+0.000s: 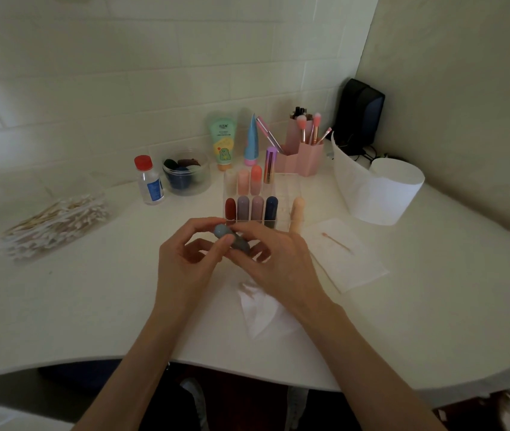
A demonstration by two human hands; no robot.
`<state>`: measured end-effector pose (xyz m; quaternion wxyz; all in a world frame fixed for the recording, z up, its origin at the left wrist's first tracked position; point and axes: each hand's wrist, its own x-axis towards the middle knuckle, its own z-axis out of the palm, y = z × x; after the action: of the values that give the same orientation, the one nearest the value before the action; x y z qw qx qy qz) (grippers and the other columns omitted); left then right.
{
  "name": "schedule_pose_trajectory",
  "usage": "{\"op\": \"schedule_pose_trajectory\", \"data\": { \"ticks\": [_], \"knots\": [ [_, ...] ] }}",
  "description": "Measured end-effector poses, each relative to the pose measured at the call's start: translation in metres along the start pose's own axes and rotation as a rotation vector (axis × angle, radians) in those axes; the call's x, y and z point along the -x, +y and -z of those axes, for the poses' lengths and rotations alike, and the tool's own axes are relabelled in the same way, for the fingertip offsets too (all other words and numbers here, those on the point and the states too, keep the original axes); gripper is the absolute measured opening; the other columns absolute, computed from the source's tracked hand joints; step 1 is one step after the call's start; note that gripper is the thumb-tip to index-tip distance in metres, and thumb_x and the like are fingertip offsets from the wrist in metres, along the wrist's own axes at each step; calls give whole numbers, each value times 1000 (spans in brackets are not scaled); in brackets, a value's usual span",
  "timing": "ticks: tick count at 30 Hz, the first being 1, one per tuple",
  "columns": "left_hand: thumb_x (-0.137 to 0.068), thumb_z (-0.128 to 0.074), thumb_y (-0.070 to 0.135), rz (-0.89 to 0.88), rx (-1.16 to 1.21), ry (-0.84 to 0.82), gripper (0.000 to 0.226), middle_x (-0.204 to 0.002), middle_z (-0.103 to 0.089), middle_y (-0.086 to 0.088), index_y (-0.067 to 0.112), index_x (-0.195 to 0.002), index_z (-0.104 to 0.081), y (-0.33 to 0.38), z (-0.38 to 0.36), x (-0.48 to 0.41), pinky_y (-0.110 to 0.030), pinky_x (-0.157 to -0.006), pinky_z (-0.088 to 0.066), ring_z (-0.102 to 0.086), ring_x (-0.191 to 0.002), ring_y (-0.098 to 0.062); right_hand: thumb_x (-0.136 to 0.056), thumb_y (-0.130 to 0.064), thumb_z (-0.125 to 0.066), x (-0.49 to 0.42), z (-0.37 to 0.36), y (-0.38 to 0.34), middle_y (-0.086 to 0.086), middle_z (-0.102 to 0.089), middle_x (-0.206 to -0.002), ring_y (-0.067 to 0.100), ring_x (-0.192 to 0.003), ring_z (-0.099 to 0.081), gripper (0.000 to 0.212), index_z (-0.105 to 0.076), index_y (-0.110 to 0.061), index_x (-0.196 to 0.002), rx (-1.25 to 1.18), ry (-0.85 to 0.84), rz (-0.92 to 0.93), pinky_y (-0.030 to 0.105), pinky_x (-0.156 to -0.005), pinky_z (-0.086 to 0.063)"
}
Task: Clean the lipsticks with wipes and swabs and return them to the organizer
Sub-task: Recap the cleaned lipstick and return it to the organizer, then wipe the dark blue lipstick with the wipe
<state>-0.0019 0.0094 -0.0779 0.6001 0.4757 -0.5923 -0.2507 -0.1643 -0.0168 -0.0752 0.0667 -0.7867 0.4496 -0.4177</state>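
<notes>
Both hands, left (185, 259) and right (278, 259), pinch one grey-blue lipstick (231, 239) (tilted) just before the clear organizer (281, 197).

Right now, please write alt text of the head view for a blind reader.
The left hand and right hand hold a grey-blue lipstick over a white table, before a clear organizer of lipsticks. A stained swab lies on a wipe nearby.

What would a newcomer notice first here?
The left hand and right hand, mid-table, both pinch a grey lipstick. Just behind them stands the clear organizer with rows of coloured lipsticks. A heap of swabs lies far left, a paper roll far right.
</notes>
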Motion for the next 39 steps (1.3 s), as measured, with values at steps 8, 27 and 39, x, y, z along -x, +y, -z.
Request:
{"op": "schedule_pose_trajectory", "data": {
  "ticks": [8, 27, 39],
  "knots": [
    [-89, -71, 19, 85, 52, -28, 44, -113, -68, 9, 14, -130, -57, 5, -2, 2, -16, -63, -53, -72, -79, -15, -89, -45, -74, -5, 9, 8, -11, -71, -89, 2, -75, -62, 28, -75, -19, -101, -141, 97, -54, 54, -83, -58],
    [-100, -57, 4, 129, -193, -48, 21, -96, -71, 12, 18, -108, -70, -8, -3, 3, -16, -70, -55, -68, -80, -6, -93, -26, -74, -41, 45, 56, -25, -65, -97, 4, -95, -58, 21, -69, -31, -112, -176, 194, -264, 11, -77, -39],
    [-98, -55, -2, 115, -191, -66, 25, -93, -71, 9, 16, -105, -71, -11, -2, 2, -16, -66, -52, -68, -74, -9, -84, -28, -81, -43, 39, 74, -15, -62, -108, 12, -106, -52, 24, -73, -28, -106, 46, 44, -193, 26, -93, -39]
  ]
}}
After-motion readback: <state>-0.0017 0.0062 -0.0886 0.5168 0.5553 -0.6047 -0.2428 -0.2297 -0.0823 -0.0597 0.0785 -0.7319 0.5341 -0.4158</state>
